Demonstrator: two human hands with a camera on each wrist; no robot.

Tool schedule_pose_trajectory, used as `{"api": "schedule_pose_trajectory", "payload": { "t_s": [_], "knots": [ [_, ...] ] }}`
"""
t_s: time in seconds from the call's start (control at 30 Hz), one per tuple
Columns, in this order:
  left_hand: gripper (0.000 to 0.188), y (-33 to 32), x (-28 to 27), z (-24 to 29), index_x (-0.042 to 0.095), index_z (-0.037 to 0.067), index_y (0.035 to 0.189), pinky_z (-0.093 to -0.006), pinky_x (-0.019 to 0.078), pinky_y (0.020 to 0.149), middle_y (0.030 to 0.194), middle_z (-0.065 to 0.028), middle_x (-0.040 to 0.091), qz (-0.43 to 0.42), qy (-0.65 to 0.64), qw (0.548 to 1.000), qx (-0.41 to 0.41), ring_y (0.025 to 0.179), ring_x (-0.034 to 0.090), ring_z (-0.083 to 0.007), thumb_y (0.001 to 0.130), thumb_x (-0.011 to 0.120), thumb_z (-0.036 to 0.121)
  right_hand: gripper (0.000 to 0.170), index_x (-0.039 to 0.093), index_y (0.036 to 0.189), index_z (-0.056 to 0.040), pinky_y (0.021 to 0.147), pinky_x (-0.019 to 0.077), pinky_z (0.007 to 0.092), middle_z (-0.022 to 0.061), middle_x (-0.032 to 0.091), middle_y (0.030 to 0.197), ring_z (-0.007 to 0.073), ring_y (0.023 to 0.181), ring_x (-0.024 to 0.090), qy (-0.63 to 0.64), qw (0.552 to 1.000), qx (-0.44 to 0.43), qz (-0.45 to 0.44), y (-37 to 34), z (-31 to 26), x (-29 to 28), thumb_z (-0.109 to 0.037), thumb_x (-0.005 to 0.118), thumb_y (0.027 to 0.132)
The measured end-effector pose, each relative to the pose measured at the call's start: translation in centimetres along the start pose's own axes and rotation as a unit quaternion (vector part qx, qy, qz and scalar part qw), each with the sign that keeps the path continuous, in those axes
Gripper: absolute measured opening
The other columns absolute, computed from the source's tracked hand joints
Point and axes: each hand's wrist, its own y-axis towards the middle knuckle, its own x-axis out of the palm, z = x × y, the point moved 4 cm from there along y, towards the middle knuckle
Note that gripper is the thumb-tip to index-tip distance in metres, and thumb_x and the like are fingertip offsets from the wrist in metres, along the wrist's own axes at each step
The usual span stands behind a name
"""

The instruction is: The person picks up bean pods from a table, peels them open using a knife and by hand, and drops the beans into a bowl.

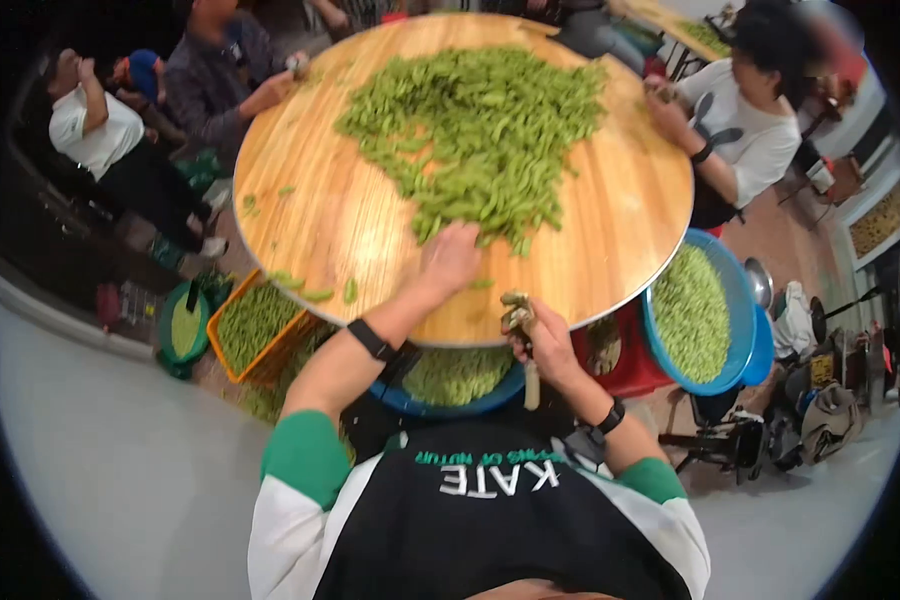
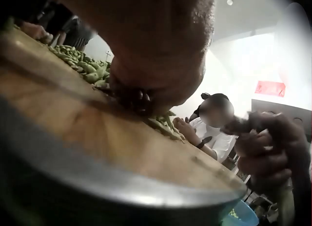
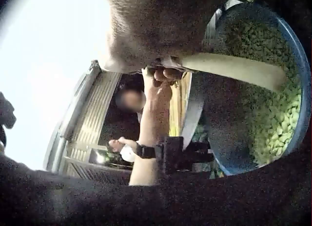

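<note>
A heap of green pods [image 1: 480,130] lies on the round wooden tabletop [image 1: 300,190]. My left hand [image 1: 452,258] is low over the tabletop at the heap's near edge. In the left wrist view that hand [image 2: 156,65] has its fingers bent down beside pods [image 2: 90,70]; whether it pinches one is hidden. Over the near rim, my right hand [image 1: 548,345] grips a tool with a pale handle [image 1: 532,388] pointing down; something dark and greenish shows at its fingertips. The handle [image 3: 234,70] extends from the right hand [image 3: 156,31] in the right wrist view.
Blue basins of shelled beans stand below the near rim [image 1: 455,377] and at right [image 1: 692,310]. An orange crate [image 1: 260,325] of pods and a green basin [image 1: 183,325] are at left. Loose pods [image 1: 317,295] lie near the rim. Other people are around the table.
</note>
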Motion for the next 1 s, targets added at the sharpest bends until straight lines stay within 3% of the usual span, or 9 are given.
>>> {"api": "schedule_pose_trajectory", "payload": {
  "t_s": [0.1,0.27,0.73,0.8,0.83,0.87,0.93,0.97,1.0],
  "knots": [
    [0.021,1.7,0.9,0.1,0.059,0.002,0.091,-0.0478,0.0504,0.076,0.093,-0.0214,0.063,-0.081,0.036,0.996,-0.016,0.089,0.062,-0.0397,0.075,0.057,0.015,0.032,0.050,0.119,-0.0003,0.046,0.0413,0.0225,0.0073,0.055,0.084,0.0086,0.058,0.049,0.087,0.996,-0.011,0.031,1.3,0.0,-0.3,-0.023,0.044,0.098],
    [0.022,1.9,-0.7,3.2,0.058,-0.001,0.093,-0.0486,0.0511,0.074,0.094,-0.0263,0.063,-0.083,0.042,0.996,0.005,0.085,0.063,-0.0431,0.077,0.056,0.015,0.030,0.052,0.119,-0.0023,0.043,0.0410,0.0229,0.0063,0.057,0.082,0.0082,0.053,0.049,0.082,0.996,-0.015,0.032,2.2,0.1,0.5,-0.024,0.045,0.099],
    [0.029,1.2,-1.8,1.1,0.058,-0.001,0.096,-0.0476,0.0509,0.075,0.087,-0.0243,0.065,-0.143,0.083,0.986,-0.007,0.085,0.063,-0.0410,0.076,0.058,0.021,0.035,0.049,0.120,0.0020,0.041,0.0384,0.0250,0.0109,0.056,0.081,0.0130,0.052,0.047,0.144,0.988,0.047,0.037,2.7,-0.3,0.7,-0.024,0.042,0.098],
    [0.022,1.3,-2.4,0.6,0.061,-0.001,0.087,-0.0483,0.0512,0.074,0.079,-0.0272,0.064,-0.060,-0.041,0.997,-0.028,0.077,0.063,-0.0427,0.071,0.054,0.013,0.034,0.049,0.120,0.0008,0.041,0.0381,0.0243,0.0110,0.057,0.082,0.0132,0.054,0.048,0.141,0.987,0.068,0.048,2.5,0.0,0.5,-0.024,0.042,0.098],
    [0.017,1.2,-2.9,0.4,0.059,-0.001,0.085,-0.0442,0.0522,0.058,0.071,-0.0228,0.064,-0.018,-0.098,0.995,0.002,0.063,0.064,-0.0344,0.073,0.054,0.010,0.032,0.049,0.119,0.0002,0.041,0.0380,0.0239,0.0111,0.057,0.083,0.0137,0.055,0.048,0.163,0.983,0.074,0.029,2.6,0.1,0.6,-0.023,0.042,0.098],
    [0.017,0.9,-3.0,-0.1,0.059,-0.001,0.085,-0.0442,0.0522,0.058,0.071,-0.0228,0.064,-0.023,-0.098,0.995,-0.002,0.063,0.064,-0.0344,0.073,0.054,0.010,0.032,0.049,0.119,0.0002,0.041,0.0380,0.0239,0.0111,0.057,0.083,0.0137,0.055,0.048,0.166,0.982,0.079,0.029,2.6,0.2,0.8,-0.023,0.042,0.098],
    [0.010,-0.4,-2.9,-0.2,0.058,0.000,0.083,-0.0346,0.0466,0.040,0.065,-0.0138,0.063,-0.147,-0.463,0.858,-0.167,0.051,0.062,-0.0211,0.076,0.055,0.007,0.028,0.051,0.112,0.0000,0.041,0.0380,0.0236,0.0112,0.057,0.084,0.0143,0.055,0.049,0.188,0.978,0.092,0.015,2.4,0.0,1.9,-0.023,0.042,0.098],
    [0.005,-1.3,-3.5,0.7,0.057,0.002,0.082,-0.0252,0.0393,0.033,0.062,-0.0063,0.060,-0.145,-0.534,0.818,-0.157,0.045,0.057,-0.0113,0.078,0.054,0.003,0.023,0.051,0.105,-0.0012,0.040,0.0377,0.0236,0.0111,0.058,0.085,0.0141,0.055,0.050,0.200,0.975,0.098,0.024,2.3,-0.6,2.7,-0.021,0.042,0.098],
    [0.005,-2.2,-3.4,1.1,0.057,0.002,0.082,-0.0252,0.0393,0.033,0.062,-0.0063,0.060,-0.145,-0.532,0.819,-0.160,0.045,0.057,-0.0113,0.078,0.054,0.003,0.023,0.051,0.105,-0.0012,0.040,0.0377,0.0236,0.0111,0.058,0.085,0.0141,0.055,0.050,0.202,0.974,0.099,0.023,2.4,-0.2,2.9,-0.021,0.042,0.098]
  ]
}}
